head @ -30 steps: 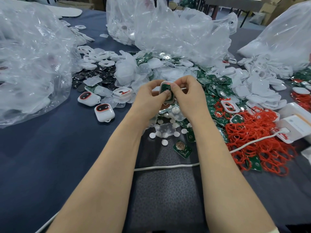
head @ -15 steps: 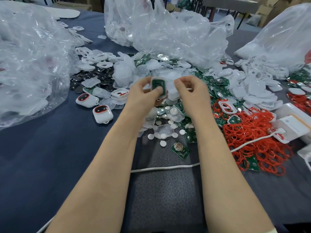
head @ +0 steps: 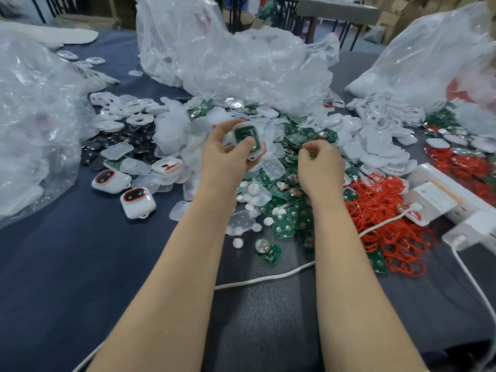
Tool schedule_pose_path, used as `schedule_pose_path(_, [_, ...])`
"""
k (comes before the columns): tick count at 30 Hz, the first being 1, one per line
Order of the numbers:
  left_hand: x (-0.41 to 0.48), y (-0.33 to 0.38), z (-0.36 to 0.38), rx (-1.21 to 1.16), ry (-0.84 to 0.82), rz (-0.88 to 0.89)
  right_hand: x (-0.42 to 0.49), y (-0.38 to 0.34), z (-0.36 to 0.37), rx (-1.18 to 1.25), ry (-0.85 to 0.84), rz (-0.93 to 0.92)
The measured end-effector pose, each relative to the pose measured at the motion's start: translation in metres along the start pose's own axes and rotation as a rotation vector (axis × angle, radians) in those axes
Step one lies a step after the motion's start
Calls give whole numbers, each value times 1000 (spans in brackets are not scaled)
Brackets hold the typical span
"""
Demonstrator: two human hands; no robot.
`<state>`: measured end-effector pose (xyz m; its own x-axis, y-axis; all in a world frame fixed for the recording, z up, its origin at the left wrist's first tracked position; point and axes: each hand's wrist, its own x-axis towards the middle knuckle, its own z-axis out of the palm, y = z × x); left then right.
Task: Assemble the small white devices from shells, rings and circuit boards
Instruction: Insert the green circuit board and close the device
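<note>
Dark blue table (head: 67, 264), left hand (head: 225, 159) grips white shell (head: 256, 154) with green board (head: 243, 135) inside, right hand (head: 320, 166) curled, nothing visibly held.

small assembly workshop | bulk plastic bags (head: 241, 57) | heaped circuit boards (head: 292, 216) | stacked cartons (head: 391, 20)
</note>
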<state>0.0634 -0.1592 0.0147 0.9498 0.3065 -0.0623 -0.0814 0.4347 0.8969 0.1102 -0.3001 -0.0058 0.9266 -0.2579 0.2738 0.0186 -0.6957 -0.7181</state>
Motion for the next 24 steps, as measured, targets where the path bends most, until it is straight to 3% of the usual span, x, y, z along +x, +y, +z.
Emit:
schedule_pose_path(12, [14, -51, 104, -111, -44, -109, 54, 38, -30, -181, -38, 199])
schedule_pose_path(16, [19, -61, 112, -90, -63, -172, 68, 50, -27, -206, -65, 286])
schedule_pose_path(24, [23, -61, 106, -44, -70, -223, 79, 57, -20, -190, 4, 247])
